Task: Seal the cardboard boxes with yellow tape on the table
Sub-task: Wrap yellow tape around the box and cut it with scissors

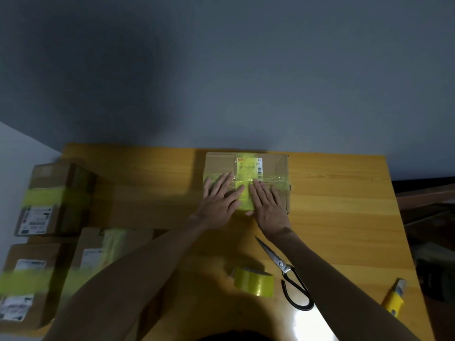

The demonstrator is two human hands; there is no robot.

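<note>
A cardboard box (273,166) lies flat in the middle of the wooden table (344,193), crossed by strips of yellow tape (242,187) and bearing a white label. My left hand (219,198) presses flat on the box's left part with straight, spread fingers. My right hand (267,203) lies flat beside it, fingers straight on the tape. A roll of yellow tape (254,281) stands on the table near me, between my forearms.
Black-handled scissors (285,269) lie right of the roll. A yellow utility knife (395,299) sits at the table's right edge. Three taped cardboard boxes (46,200) (22,281) (103,252) crowd the left side. A grey wall stands behind the table.
</note>
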